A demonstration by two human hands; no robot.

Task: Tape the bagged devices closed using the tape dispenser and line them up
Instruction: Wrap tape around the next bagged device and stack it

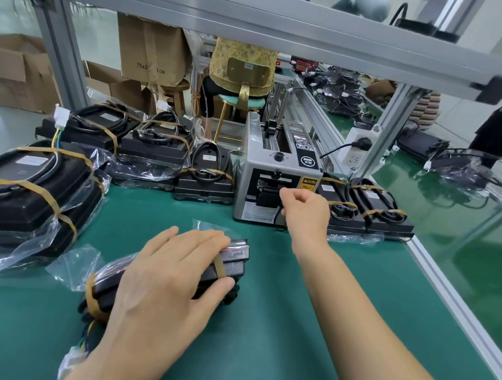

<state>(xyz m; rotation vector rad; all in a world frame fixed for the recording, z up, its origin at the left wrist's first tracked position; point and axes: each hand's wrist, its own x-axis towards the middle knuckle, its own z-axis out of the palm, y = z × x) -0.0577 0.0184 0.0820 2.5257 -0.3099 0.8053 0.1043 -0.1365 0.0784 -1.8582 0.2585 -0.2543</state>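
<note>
Bagged device [168, 276] lying near the middle of the green bench [265, 323], at about 7 o'clock from the tape dispenser [274, 173]; black, hard-edged casing under clear crinkled plastic, two tan tape bands across it, loose bag ends sticking out at 10 o'clock and 12 o'clock. Left hand [161, 284] resting flat on top, fingers [199, 239] spread and fairly straight, thumb against the near right side. Right hand [304, 210] reaching to the dispenser's front at 12 o'clock, fingers curled in a pinch at the outlet slot; whether tape is held cannot be told. Dispenser a boxy grey metal housing with a black knob and a yellow caution label.

Open green matting between device and dispenser, and a wide bare stretch toward 4 o'clock up to the aluminium bench edge [454, 305], running diagonally. Taped bagged devices [369, 208] lined up just right of the dispenser, close to that edge; another [205, 178] touching its left side. Larger stacked bagged units [32, 194] crowding 9 to 10 o'clock, glossy plastic spilling onto the mat. Aluminium frame rail [254, 16] overhead at 12 o'clock.
</note>
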